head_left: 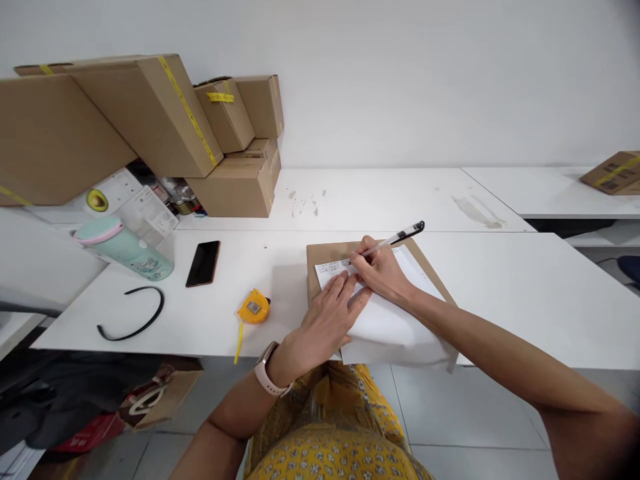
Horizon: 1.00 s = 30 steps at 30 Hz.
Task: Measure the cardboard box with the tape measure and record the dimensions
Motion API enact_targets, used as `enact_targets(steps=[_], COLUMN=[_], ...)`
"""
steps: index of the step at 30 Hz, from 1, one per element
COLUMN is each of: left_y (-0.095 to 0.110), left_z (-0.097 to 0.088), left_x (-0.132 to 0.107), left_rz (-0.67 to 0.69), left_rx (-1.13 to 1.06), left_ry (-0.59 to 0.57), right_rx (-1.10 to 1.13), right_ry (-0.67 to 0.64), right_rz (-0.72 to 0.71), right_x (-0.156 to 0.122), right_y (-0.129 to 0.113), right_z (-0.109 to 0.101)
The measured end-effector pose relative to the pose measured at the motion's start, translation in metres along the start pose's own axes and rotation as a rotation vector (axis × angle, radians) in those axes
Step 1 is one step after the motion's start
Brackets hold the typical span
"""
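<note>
Pinched in my right hand is a pen with a clear barrel and a black end, its tip down on a white sheet of paper. Handwritten lines run along the sheet's upper left part. Flat on the same paper, fingers stretched out, lies my left hand, close beside the right one. Under the sheet is a cardboard box at the table's front edge, and the paper hangs over its near side. The pen tip is partly hidden by my fingers.
Left of the box lie a yellow tape measure, a phone, a black curved band and a mint green bottle. Cardboard boxes are stacked at the back left of the white table. Another box sits far right.
</note>
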<state>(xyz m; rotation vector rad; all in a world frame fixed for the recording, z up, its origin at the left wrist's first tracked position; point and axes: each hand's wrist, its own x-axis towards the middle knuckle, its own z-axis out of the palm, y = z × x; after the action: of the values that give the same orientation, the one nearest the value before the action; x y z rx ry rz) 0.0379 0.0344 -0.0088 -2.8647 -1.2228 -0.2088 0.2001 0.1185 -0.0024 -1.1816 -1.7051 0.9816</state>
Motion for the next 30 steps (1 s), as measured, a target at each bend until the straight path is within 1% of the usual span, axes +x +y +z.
enact_targets(steps=[8,13,16,24,30], left_y=[-0.0011,-0.0018,-0.0021,-0.0024,-0.0019], left_z=[0.0013,0.006,0.0074,0.0062,0.0053], left_x=[0.0005,-0.0007,-0.0007,-0.0007,-0.0005], left_rz=[0.007,0.015,0.016,0.019,0.017], left_rx=[0.002,0.009,0.014,0.0,0.009], left_ry=[0.021,0.053,0.048,0.065,0.05], right_rx=[-0.108,-0.112,-0.103,-0.113,-0.095], right_ry=[0.001,-0.002,-0.007,-0.015,-0.005], right_rz=[-0.035,-0.041,-0.03,-0.017,-0.02], right_x=[0.0028,0.0032,0.003,0.0028,0.0029], right_y=[-0.0011,-0.0007,-0.0007,-0.0006,0.001], right_z=[0.0007,0.0009,0.0014,0.0013,0.0006])
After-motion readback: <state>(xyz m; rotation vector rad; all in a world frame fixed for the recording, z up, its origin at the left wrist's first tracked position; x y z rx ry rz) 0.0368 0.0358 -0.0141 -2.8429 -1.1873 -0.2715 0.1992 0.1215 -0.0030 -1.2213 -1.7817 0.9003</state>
